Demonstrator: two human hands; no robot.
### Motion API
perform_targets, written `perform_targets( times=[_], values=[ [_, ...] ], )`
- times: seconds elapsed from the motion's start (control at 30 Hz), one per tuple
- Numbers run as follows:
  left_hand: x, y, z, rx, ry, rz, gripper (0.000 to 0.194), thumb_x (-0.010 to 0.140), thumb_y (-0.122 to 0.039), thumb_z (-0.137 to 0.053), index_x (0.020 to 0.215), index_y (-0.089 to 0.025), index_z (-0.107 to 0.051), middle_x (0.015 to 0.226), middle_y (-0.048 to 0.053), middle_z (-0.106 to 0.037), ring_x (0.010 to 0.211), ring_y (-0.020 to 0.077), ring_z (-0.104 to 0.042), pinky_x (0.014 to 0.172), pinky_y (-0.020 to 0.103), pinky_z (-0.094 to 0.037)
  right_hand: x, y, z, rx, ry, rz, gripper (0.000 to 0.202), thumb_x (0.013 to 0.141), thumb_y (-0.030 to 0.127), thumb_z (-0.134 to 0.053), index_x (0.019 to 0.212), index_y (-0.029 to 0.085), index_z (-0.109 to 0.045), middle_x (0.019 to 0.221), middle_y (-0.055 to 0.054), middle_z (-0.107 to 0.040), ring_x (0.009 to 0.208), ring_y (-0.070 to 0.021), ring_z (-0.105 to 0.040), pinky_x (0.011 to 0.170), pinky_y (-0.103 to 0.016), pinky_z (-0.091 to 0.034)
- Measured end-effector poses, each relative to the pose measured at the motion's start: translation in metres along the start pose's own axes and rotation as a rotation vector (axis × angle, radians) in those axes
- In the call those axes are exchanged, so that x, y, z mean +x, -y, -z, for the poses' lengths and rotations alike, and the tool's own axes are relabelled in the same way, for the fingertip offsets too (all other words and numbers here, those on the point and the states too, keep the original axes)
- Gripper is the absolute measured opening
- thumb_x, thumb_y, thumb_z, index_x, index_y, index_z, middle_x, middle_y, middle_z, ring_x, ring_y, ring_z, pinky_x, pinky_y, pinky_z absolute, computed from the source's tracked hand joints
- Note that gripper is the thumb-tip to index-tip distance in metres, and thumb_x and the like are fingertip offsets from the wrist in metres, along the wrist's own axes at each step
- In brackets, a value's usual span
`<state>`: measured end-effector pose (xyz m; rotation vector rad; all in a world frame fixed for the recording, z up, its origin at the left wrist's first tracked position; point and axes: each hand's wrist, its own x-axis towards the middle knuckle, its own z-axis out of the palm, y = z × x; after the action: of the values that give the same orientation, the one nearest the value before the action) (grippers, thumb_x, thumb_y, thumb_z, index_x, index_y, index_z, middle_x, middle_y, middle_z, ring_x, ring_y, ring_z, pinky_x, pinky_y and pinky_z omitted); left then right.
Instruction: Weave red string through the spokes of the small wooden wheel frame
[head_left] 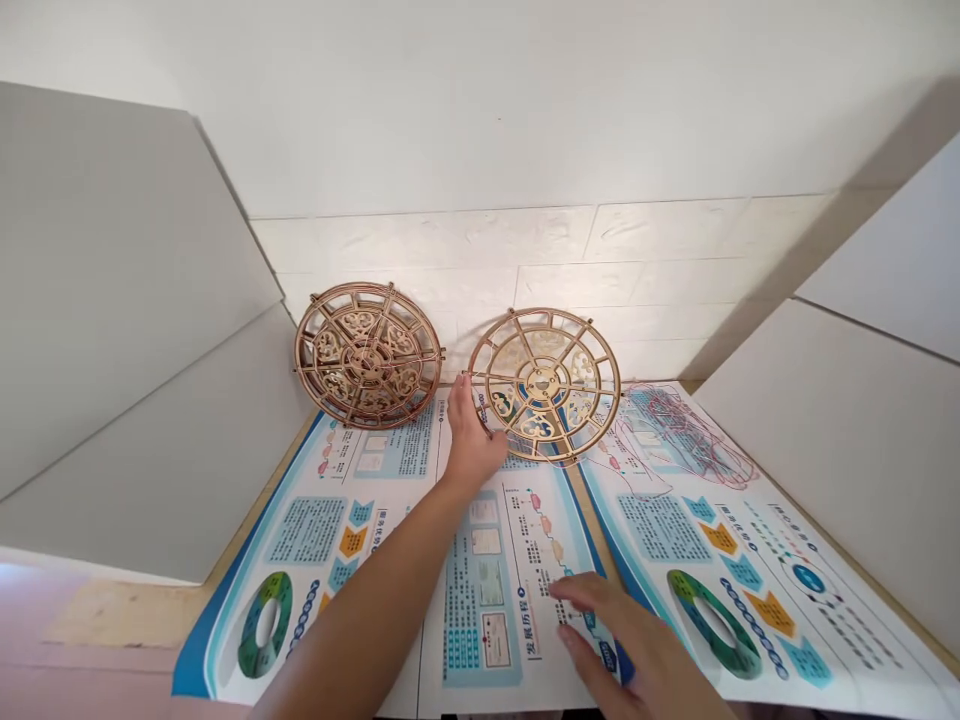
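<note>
My left hand (472, 440) grips the left rim of a round, gold-coloured openwork frame (541, 384), its thumb on the near side and its fingers along the outer edge. The frame has spokes, scrolled cut-outs and a small centre disc, and leans tilted near the wall. Thin reddish wire (690, 430) runs from the frame's right side into a loose tangle. My right hand (630, 640) hovers low over the posters, thumb and forefinger apart. A dark blue patch (625, 662) shows beside its palm; I cannot tell whether it is an object or print.
A second, darker, copper-toned round frame (369, 355), apparently stacked, leans at the left. Printed posters (487, 560) cover the wooden tabletop. A whitish brick-pattern wall (555, 240) stands behind. Grey-white panels (142, 300) close in the left side, and another panel (862, 440) the right.
</note>
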<state>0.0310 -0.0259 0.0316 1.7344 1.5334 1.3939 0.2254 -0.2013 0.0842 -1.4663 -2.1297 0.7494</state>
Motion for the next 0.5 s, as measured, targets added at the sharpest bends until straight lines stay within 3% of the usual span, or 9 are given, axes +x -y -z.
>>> perform_targets(
  times=[0.1,0.2,0.37,0.5],
  values=[
    [-0.003,-0.007,0.004,0.051,-0.02,-0.056,0.096,0.084,-0.013,-0.059,0.159,-0.032,-0.002,0.168,0.01,-0.002,0.155,0.0313,0.001,0.124,0.057,-0.011,-0.016,-0.029,0.008,0.015,-0.085,-0.159,0.031,0.097,0.046,-0.051,0.114,0.029,-0.07,0.115,-0.005,-0.071,0.095,-0.0223,-0.073,0.06,-0.023,-0.062],
    [-0.006,-0.014,0.004,0.152,-0.041,-0.178,0.088,0.085,-0.015,-0.053,0.159,-0.026,-0.008,0.166,0.014,-0.008,0.155,0.0326,-0.005,0.122,0.06,-0.01,-0.027,-0.045,0.014,0.047,-0.149,-0.217,0.032,0.096,0.049,-0.051,0.113,0.028,-0.069,0.116,-0.007,-0.071,0.097,-0.0236,-0.072,0.052,-0.022,-0.059],
    [-0.008,-0.034,0.008,0.261,-0.132,-0.429,0.069,0.086,-0.024,-0.052,0.15,-0.021,-0.027,0.16,0.018,-0.024,0.15,0.0352,-0.019,0.121,0.059,-0.015,-0.038,-0.048,0.023,0.022,-0.211,-0.254,0.039,0.095,0.052,-0.053,0.125,0.031,-0.066,0.129,-0.006,-0.065,0.118,-0.0273,-0.064,0.062,-0.025,-0.063],
    [-0.013,-0.064,0.043,0.124,-0.342,-0.542,0.064,0.08,-0.043,-0.064,0.139,-0.027,-0.042,0.15,0.012,-0.034,0.147,0.0383,-0.026,0.122,0.058,-0.02,-0.056,-0.036,0.056,0.067,-0.292,-0.239,0.049,0.096,0.056,-0.05,0.139,0.034,-0.057,0.141,-0.007,-0.057,0.128,-0.0297,-0.057,0.081,-0.035,-0.064]
  ],
)
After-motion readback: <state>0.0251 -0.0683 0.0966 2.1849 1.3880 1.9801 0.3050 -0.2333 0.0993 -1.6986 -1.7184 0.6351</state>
